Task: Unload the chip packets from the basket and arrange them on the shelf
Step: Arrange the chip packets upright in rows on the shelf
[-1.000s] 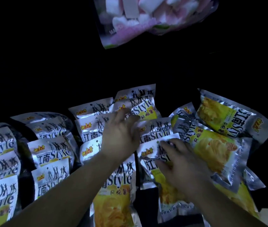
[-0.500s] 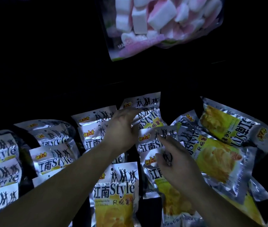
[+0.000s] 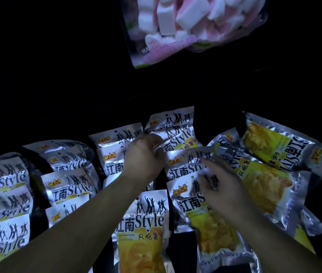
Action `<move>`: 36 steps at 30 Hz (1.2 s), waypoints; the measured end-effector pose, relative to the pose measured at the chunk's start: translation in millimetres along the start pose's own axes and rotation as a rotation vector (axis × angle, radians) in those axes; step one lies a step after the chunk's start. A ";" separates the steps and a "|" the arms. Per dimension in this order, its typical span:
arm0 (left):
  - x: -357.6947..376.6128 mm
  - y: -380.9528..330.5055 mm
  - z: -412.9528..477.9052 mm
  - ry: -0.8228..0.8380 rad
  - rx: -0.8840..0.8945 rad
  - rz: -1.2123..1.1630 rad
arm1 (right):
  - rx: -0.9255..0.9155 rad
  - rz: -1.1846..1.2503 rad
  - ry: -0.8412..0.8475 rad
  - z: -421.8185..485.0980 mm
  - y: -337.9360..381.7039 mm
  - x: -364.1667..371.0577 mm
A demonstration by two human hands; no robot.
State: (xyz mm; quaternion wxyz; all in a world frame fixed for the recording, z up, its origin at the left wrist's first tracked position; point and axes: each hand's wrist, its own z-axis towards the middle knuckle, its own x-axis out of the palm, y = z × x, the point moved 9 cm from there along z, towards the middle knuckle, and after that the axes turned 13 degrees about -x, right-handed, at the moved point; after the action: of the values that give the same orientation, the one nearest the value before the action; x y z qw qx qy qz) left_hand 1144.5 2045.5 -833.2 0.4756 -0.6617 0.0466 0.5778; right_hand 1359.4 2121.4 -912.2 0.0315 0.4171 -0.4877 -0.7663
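Two hands: left hand [image 3: 142,156] pinches rear packet [image 3: 178,139]; right hand [image 3: 223,191] curls onto, grips front packet [image 3: 185,196].
Packets [image 3: 67,191]: shelf [image 3: 181,247] rows, 9 to 3 o'clock.
Tip: align edges, labels forward.

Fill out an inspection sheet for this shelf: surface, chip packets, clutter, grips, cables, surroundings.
Surface: dark shelf, mostly covered by packets.
Job's things: chip packets in overlapping rows; those on the right lie askew, including a sideways packet.
Clutter: marshmallow bag overhead.
Grips: left hand pinches a rear packet; right hand pinches a nearer packet.
Cables: nothing seen.
Surroundings: dark; basket not in view.
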 end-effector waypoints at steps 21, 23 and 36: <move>111.7 -99.7 -136.4 0.503 0.259 -0.099 | 0.159 -0.192 -0.238 -62.2 -39.6 -123.4; 122.0 -106.7 -139.3 0.523 0.168 -0.108 | 0.210 -0.240 -0.254 -75.8 -46.8 -140.1; 194.6 -131.3 -172.9 0.781 -0.052 0.090 | 0.572 -0.227 0.086 -151.6 -86.1 -117.7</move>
State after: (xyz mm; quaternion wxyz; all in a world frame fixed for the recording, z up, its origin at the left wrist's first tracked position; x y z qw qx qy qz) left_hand 1413.2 2093.6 -935.8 0.3793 -0.8408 0.2387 0.3037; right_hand 1568.3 2110.6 -933.9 -0.1523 0.4927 -0.6322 -0.5782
